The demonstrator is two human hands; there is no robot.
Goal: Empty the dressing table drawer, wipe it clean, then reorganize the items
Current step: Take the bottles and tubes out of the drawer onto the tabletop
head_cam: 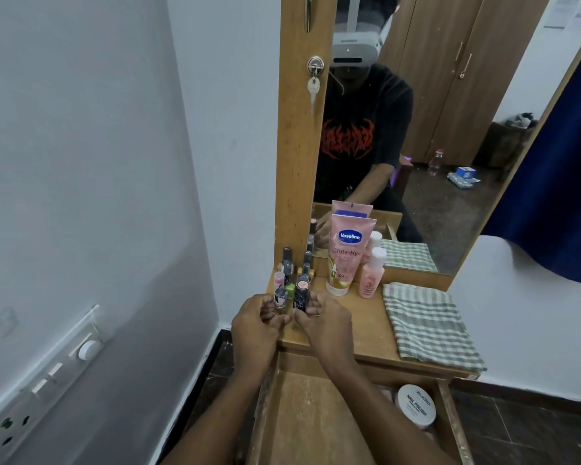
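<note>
The wooden drawer (269, 407) stands pulled out below the dressing table top (366, 327). A white round nail polish remover tub (416, 406) lies at its right side. On the top's left corner stand several small nail polish bottles (287, 263). My left hand (254, 325) grips a small clear bottle with a grey cap (280, 297). My right hand (322, 322) holds a dark tube with a pink cap (301, 293). Both items rest upright at the front of the cluster.
A pink Vaseline tube (344, 256) and a small pink bottle (371, 275) stand against the mirror (433, 129). A folded green checked cloth (430, 325) lies on the top's right half. A wall with a switch panel (47, 380) is at the left.
</note>
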